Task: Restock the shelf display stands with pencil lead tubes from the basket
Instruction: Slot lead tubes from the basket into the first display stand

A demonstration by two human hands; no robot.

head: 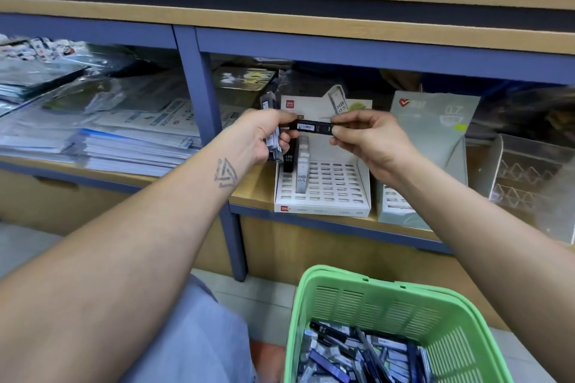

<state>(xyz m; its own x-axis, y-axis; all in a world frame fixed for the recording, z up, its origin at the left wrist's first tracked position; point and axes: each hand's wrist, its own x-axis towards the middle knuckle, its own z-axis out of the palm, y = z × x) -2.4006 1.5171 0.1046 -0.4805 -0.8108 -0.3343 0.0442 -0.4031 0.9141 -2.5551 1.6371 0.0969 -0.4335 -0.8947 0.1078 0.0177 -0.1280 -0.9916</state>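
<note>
A black pencil lead tube (312, 127) lies level in the air between my hands, above a white slotted display stand (329, 193). My right hand (370, 140) pinches the tube's right end. My left hand (264, 137) touches its left end while gripping a bundle of several more tubes (273, 141). In the stand, a few tubes marked HB 0.5 (301, 176) stand upright in the left slots; most slots are bare. A pale green stand marked 0.7 (435, 146) sits to the right. The green basket (351, 298) with many tubes is at the bottom right.
The stands sit on a wooden shelf (255, 193) with blue posts (199, 93). Stacks of plastic-wrapped paper goods (102, 134) fill the left bay. A clear plastic rack (529, 177) stands at the far right. My knee in grey cloth (193, 336) is below.
</note>
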